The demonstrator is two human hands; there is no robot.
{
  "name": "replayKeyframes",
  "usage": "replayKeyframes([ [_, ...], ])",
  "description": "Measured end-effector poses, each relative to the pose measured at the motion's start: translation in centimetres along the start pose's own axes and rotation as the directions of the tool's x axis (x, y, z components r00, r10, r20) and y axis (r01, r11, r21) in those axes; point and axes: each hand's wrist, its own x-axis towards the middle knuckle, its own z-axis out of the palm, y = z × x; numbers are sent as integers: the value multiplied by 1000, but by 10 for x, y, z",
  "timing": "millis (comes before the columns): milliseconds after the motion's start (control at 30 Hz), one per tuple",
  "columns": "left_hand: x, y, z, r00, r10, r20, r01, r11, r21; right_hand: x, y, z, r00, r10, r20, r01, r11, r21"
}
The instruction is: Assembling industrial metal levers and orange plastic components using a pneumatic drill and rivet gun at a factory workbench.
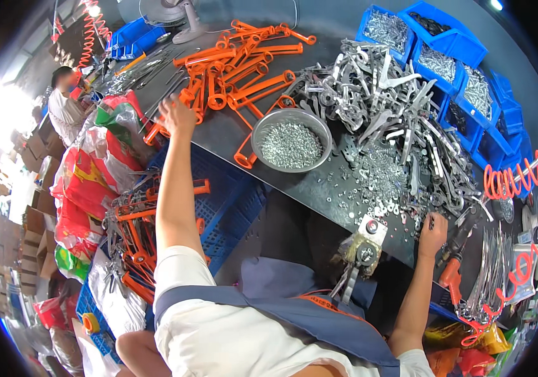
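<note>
Table (297, 185): dark top; front edge runs diagonally from the left hand down to the clamped fixture. A narrow bare strip follows this edge below the bowl and gives the main open room on the near side.

Heap of metal levers (376, 94): covers the middle and right of the table; its lower end reaches toward the right hand.

Orange tubular frames (209, 56): piled at the left part of the table, left of the levers. One frame extends down to the front edge, just left of the bowl.

Blue bins (463, 47): stacked behind the levers along the far right, leaving little room between.

Blue crate (219, 210): below the front edge at left, under the left forearm.

Steel bowl (291, 115): near the front edge, between frames and levers, filled with small metal parts.

Fixture (365, 251): at the front edge, left of the right hand.

Left hand (178, 117): over the left end of the frames; fingers apart. Contact cannot be confirmed.

Right hand (433, 234): over the table near its front edge; fingers curled inward. Whether they clamp a part cannot be told.

Loose fasteners (379, 173): scattered between bowl, levers and fixture.
</note>
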Motion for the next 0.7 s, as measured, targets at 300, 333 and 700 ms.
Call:
replayKeyframes([
  [300,69,-69,40,780,57,623,-58,998,-19,-1,-2,-2,991,-46,129,53,997,-57],
  [333,70,-67,47,786,78,614,-75,997,-30,-1,-2,-3,988,-61,143,72,994,-77],
  [700,128,-33,87,693,67,718,356,834,-422,7,-11,5,987,-26,156,30,999,-25],
])
